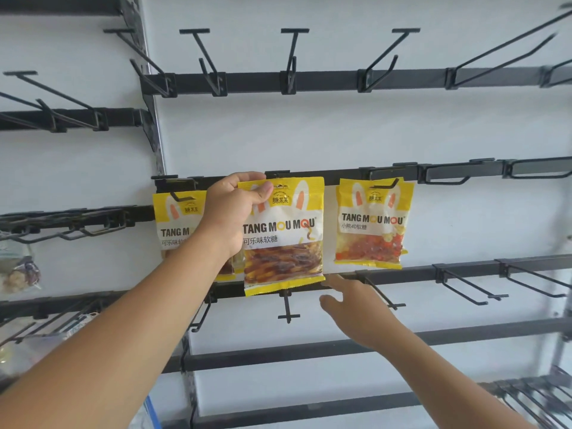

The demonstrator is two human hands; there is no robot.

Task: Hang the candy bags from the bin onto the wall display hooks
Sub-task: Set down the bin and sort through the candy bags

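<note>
Left bag [178, 226] and right bag [374, 221] hang on the middle rail [343, 174]; left grip [235, 209] pinches the third bag [284, 243] between them, right grip [356, 305] spread below; most hooks [292, 61] are bare.

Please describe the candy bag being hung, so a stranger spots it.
Find the black metal rail halfway up the white wall. Take the centre yellow plastic bag, between the left bag and right bag. Only it is pinched by the left hand.
</note>
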